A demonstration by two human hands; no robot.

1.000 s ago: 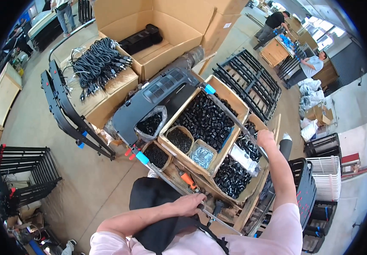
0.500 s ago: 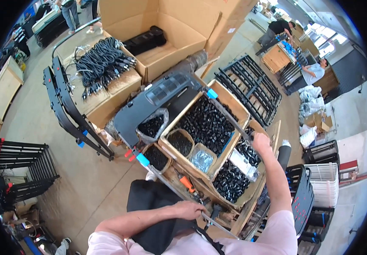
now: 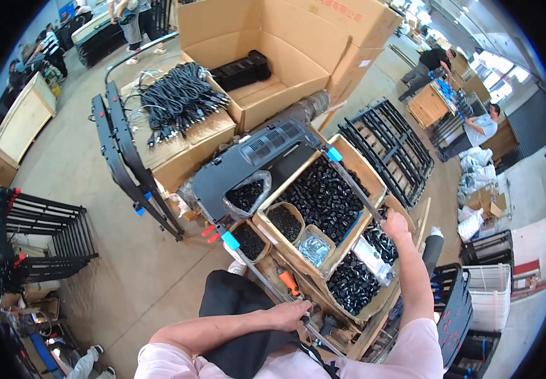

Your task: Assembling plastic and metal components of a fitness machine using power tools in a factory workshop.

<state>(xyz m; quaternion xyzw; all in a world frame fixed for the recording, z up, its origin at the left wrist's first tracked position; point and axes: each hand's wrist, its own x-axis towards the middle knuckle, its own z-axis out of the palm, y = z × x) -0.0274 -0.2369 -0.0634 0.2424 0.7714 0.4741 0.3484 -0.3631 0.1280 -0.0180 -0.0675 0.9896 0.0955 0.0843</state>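
Both my hands hold a dark U-shaped frame, whose vented plastic body (image 3: 247,161) lies away from me, with two metal tubes reaching back toward me. My left hand (image 3: 292,314) is closed round the left tube (image 3: 257,270), close to my body. Farther right, my right hand (image 3: 396,224) grips the end of the right tube (image 3: 359,192). Blue wraps mark both joints, and red tips (image 3: 210,234) stick out at the left one. Beneath the frame stands a carton (image 3: 261,221) of small black plastic parts. An orange-handled tool (image 3: 288,282) lies near my left hand.
Black cables (image 3: 181,95) lie bundled on a box at the upper left, beside a large open carton (image 3: 279,101). Black curved frames (image 3: 121,145) lean there. More black frames stand at the left (image 3: 42,234) and upper right (image 3: 390,151). Co-workers (image 3: 478,129) are farther off.
My view has turned a little, so the surroundings sit farther right and lower. Both hands keep their hold on the frame, which stays over the carton.
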